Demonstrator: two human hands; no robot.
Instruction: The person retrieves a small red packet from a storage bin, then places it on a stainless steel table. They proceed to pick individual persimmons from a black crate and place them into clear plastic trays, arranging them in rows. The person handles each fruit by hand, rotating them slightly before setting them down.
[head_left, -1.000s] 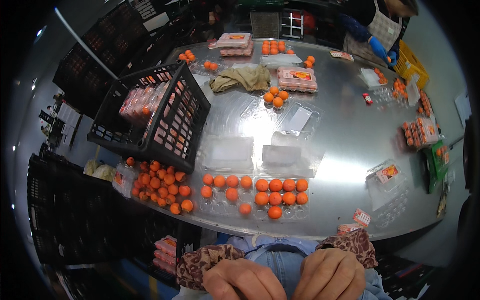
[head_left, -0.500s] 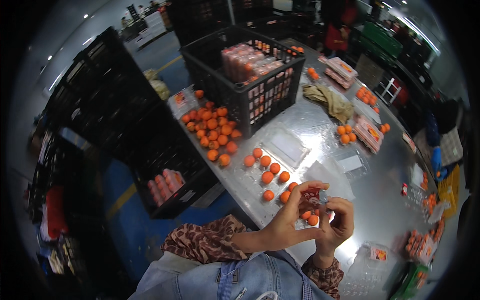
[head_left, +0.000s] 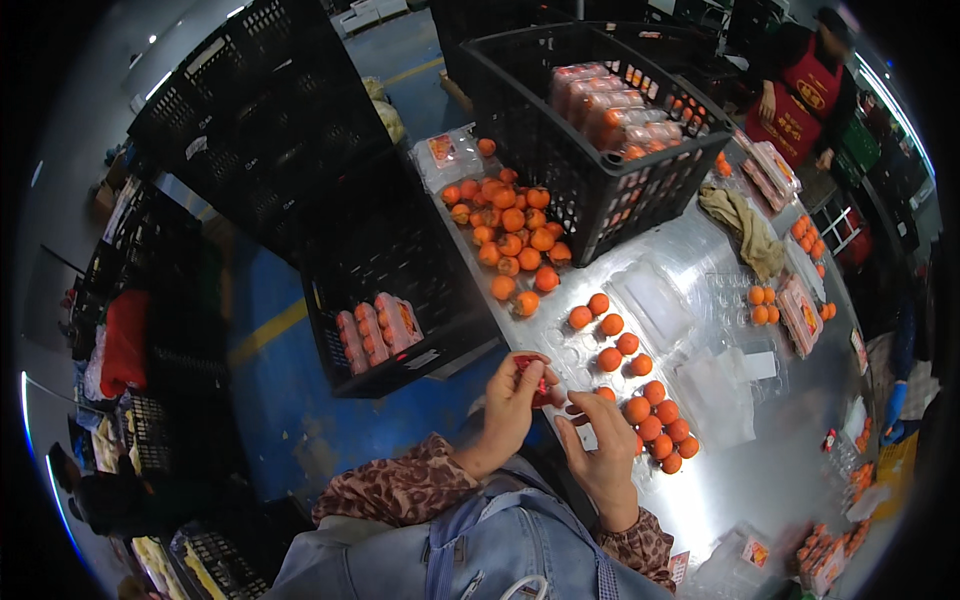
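Observation:
My left hand (head_left: 507, 412) is closed on a small red printed packet (head_left: 534, 381), held over the table's near edge. Beside it, my right hand (head_left: 603, 452) has its thumb and forefinger drawn close together near the packet; whatever is between them is too small to make out. Just beyond the right hand, round orange fruits (head_left: 651, 428), like small persimmons, sit in rows in a clear plastic tray. More fruits stand in a second clear tray (head_left: 590, 338) behind it. An open clear clamshell box (head_left: 652, 303) lies to the right of that one.
Loose fruits (head_left: 510, 232) are heaped at the table's left edge, by a black crate (head_left: 640, 190) of packed boxes. A lower black crate (head_left: 440, 352) holds several filled packs (head_left: 377, 333). A cloth (head_left: 745, 230) lies further back. A person in a red apron (head_left: 800, 100) stands beyond the metal table (head_left: 735, 480).
My hands have moved left, off the fruit tray, and drawn apart, the red packet staying in my left hand. The view has shifted, showing the tray of fruits and the aproned person more fully.

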